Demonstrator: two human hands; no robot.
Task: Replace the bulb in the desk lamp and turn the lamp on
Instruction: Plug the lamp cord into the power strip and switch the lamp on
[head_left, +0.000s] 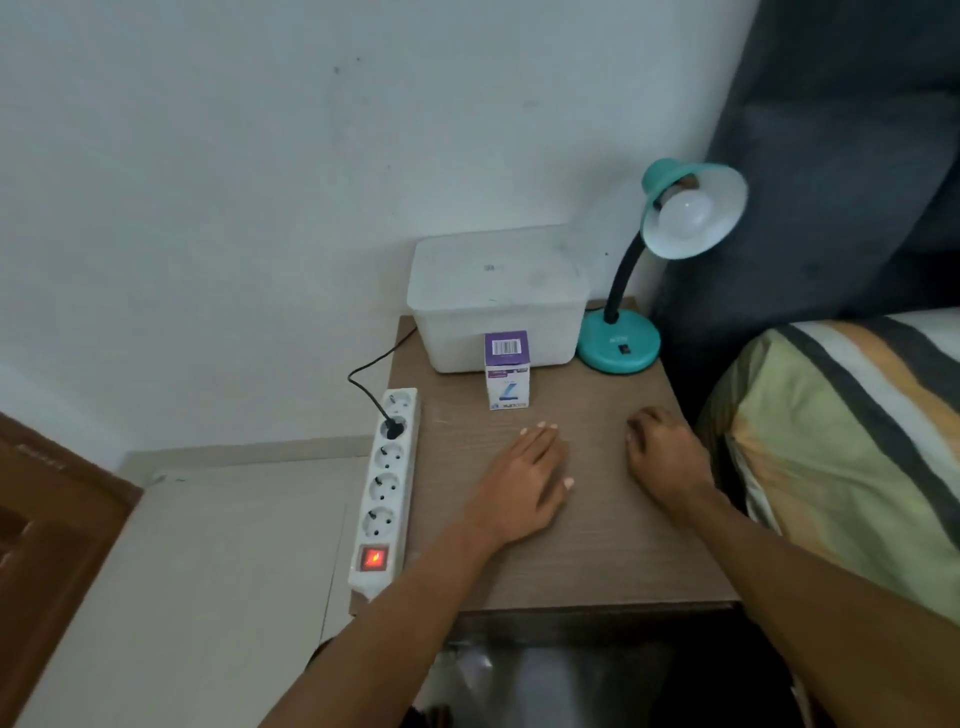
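A teal desk lamp (618, 345) stands at the far right corner of the wooden bedside table (613, 551). Its black gooseneck holds the shade tilted toward me, with a white bulb (684, 213) in the socket, unlit. A small purple-and-white bulb box (507, 370) stands upright in the middle of the table. My left hand (524, 475) lies flat on the table, fingers together, just below the box. My right hand (665, 454) rests on the table to its right with fingers curled down. Neither hand holds anything.
A white lidded plastic box (498, 296) sits behind the bulb box against the wall. A white power strip (387, 483) lies along the table's left edge, its red switch (374, 558) glowing and a black plug (393, 428) in it. A striped pillow (852, 441) lies right.
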